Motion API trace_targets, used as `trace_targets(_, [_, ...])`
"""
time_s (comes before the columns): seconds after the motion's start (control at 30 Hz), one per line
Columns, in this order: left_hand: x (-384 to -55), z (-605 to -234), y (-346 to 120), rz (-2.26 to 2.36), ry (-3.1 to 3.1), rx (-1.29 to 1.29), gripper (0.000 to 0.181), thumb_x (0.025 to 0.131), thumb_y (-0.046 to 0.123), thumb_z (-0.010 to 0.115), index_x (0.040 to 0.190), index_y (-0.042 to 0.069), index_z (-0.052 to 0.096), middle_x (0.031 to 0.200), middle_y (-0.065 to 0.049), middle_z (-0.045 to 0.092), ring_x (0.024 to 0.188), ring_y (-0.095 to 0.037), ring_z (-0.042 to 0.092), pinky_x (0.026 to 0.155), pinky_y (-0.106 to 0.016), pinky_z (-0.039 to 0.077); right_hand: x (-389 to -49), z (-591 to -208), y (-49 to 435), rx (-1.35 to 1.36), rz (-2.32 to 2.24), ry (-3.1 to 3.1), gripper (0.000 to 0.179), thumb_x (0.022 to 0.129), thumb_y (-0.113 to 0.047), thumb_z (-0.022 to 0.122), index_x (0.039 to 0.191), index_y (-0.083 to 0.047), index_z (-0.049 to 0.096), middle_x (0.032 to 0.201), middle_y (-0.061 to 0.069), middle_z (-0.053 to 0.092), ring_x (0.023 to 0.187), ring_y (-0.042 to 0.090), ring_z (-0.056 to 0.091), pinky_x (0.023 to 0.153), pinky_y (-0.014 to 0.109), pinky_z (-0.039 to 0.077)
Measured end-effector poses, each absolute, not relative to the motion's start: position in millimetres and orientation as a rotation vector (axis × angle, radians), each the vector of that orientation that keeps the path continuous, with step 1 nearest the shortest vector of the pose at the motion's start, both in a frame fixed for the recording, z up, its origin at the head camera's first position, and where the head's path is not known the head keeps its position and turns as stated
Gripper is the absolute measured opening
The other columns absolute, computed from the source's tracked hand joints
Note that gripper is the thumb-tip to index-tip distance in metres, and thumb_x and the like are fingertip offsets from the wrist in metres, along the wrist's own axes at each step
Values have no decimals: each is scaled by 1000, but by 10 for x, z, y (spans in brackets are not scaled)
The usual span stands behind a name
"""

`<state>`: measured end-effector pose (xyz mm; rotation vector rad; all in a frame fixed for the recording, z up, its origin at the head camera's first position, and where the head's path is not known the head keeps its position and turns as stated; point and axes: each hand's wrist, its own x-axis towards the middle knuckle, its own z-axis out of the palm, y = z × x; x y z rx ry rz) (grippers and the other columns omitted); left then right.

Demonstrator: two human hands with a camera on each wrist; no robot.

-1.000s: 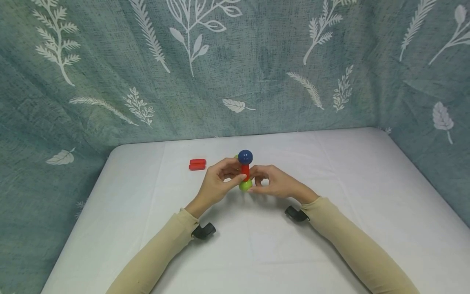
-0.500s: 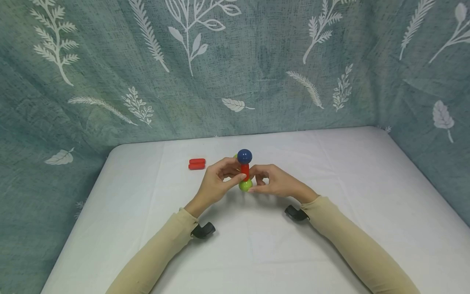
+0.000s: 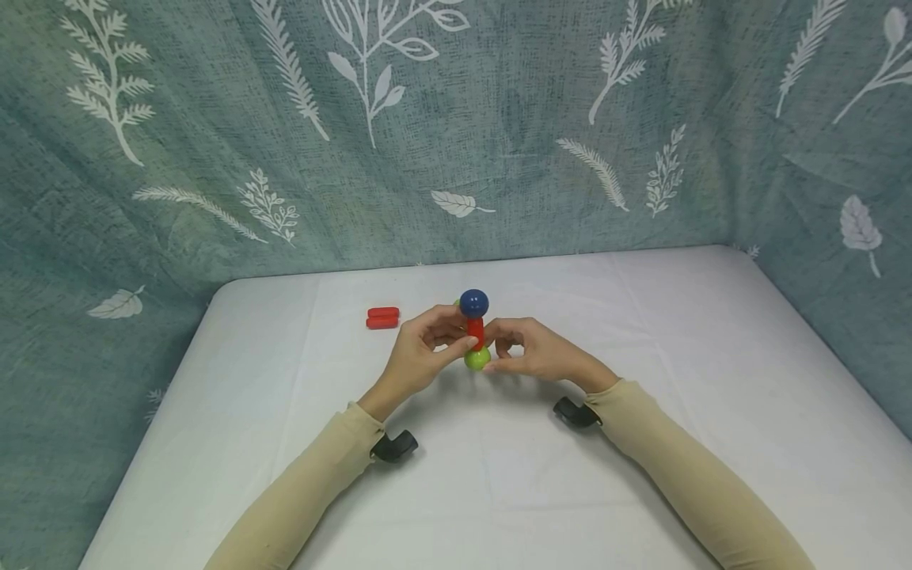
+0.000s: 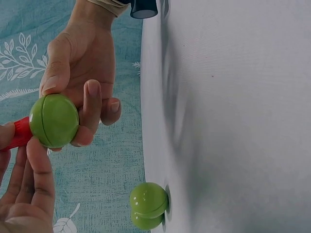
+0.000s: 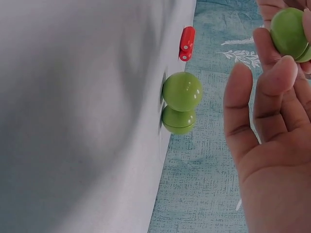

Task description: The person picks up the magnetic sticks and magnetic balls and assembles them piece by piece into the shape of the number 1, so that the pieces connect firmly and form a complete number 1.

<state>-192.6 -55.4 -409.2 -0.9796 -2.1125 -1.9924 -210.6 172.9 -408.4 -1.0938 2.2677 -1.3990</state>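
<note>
In the head view a red rod (image 3: 475, 333) stands nearly upright between the hands, with a blue ball (image 3: 473, 303) on its top end and a green ball (image 3: 477, 359) at its bottom end. My left hand (image 3: 425, 350) grips the red rod between thumb and fingers. From the other side, my right hand (image 3: 541, 353) pinches the green ball. The left wrist view shows that green ball (image 4: 54, 121) against the rod's end, with a seam line around it and the right thumb on its side. The joined piece is held above the table.
Two red rods (image 3: 382, 318) lie side by side on the white-covered table (image 3: 541, 491), left of the hands. Two loose green balls (image 5: 181, 97) rest beyond the hands, mostly hidden in the head view. A leaf-patterned curtain (image 3: 499, 158) hangs behind the table.
Almost nothing differs. The blue ball's end has tipped very slightly left, while both hands keep their grips in place.
</note>
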Motion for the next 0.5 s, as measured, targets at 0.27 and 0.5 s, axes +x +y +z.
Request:
trace_targets(0.27, [-1935, -4097, -558, -2019, -2097, -970, 37, 84, -8, 71, 119, -2, 62, 105, -22, 68, 91, -15, 68, 82, -33, 58, -2122, -4093, 1738, -1108, -1413, 2251, 29, 88, -11, 73, 116, -11, 65, 110, 3, 68, 72, 16, 51, 68, 28, 44])
trace_targets(0.5, [-1940, -4085, -566, -2005, -2099, -977, 34, 85, -4, 72, 118, -1, 63, 104, -21, 68, 91, -16, 69, 82, -33, 58, -2130, -4101, 1745, -1112, -1425, 2238, 29, 89, -9, 72, 117, -10, 65, 110, 4, 68, 73, 16, 52, 68, 27, 45])
